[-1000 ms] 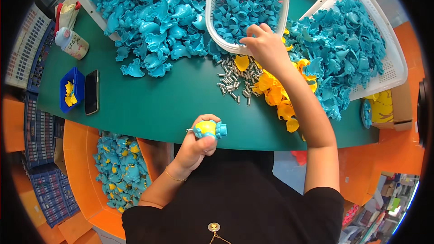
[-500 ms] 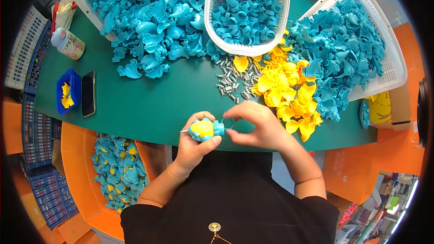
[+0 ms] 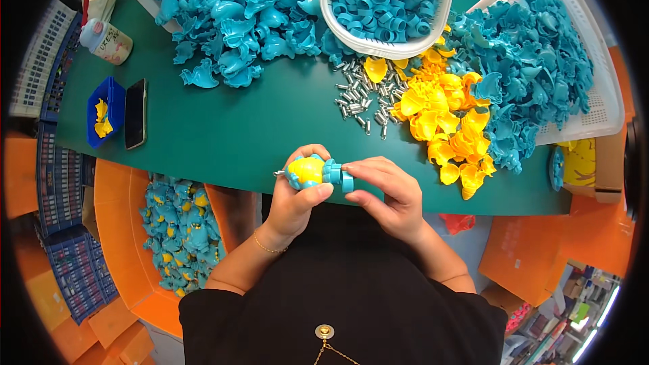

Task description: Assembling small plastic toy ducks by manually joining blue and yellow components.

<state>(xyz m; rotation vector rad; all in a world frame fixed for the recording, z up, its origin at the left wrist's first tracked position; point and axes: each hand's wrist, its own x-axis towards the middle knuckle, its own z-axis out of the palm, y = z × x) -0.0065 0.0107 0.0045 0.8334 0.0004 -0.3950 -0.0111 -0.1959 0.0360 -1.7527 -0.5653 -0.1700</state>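
My left hand (image 3: 287, 206) is closed around a small toy figure (image 3: 307, 171) of teal plastic with a yellow front. A bit of metal sticks out of the toy's left end. Between thumb and fingertips, my right hand (image 3: 393, 196) pinches a teal ring (image 3: 347, 182) at the toy's right end. The ring looks to be touching that end; whether it sits around it I cannot tell. Small silver springs (image 3: 355, 98) lie loose on the green table beyond my hands. Beside them is a heap of yellow shell pieces (image 3: 433, 111).
A white basket (image 3: 327, 10) holds many teal rings. Piles of teal shell parts (image 3: 236, 27) lie far left and in a white crate (image 3: 612, 111) at right. A phone (image 3: 136, 113) and blue tray (image 3: 94, 136) are left. Below, an orange bin (image 3: 111, 230) holds assembled toys.
The ring in my right hand has come leftward against the toy's end, and the right fingers have closed in. The toy stays in my left hand. The whole view has shifted slightly.
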